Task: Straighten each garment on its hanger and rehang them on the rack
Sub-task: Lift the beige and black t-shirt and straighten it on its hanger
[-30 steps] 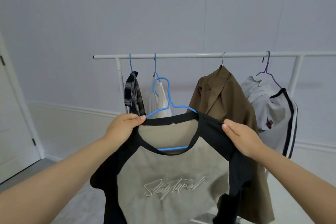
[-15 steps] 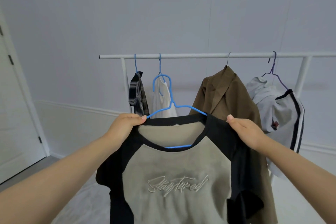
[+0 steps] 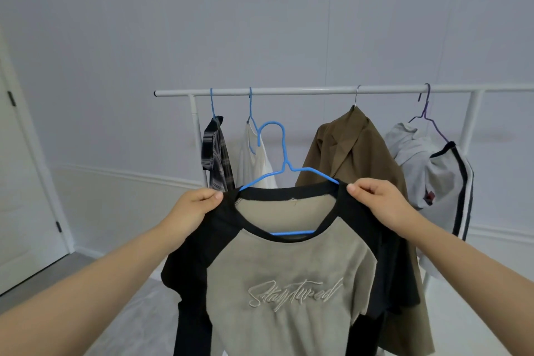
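A beige T-shirt [image 3: 289,277] with black sleeves and script lettering sits on a blue wire hanger [image 3: 284,165], held up in front of the white rack rail [image 3: 303,91]. My left hand [image 3: 193,208] pinches the shirt's left shoulder at the collar. On the other shoulder, my right hand [image 3: 378,201] grips the black fabric near the hanger's end. The hanger's hook is below the rail and not on it. The shirt's lower part runs out of the frame.
On the rail hang a plaid garment [image 3: 216,153], a white garment [image 3: 254,159], a brown jacket [image 3: 355,153] and a grey-white garment [image 3: 427,170] slumped on a purple hanger. A white door [image 3: 20,182] stands at the left. The rack's posts [image 3: 469,124] flank the clothes.
Both hands have lifted the shirt and hanger slightly toward the rail. My right hand has shifted up along the shoulder to the hanger's end.
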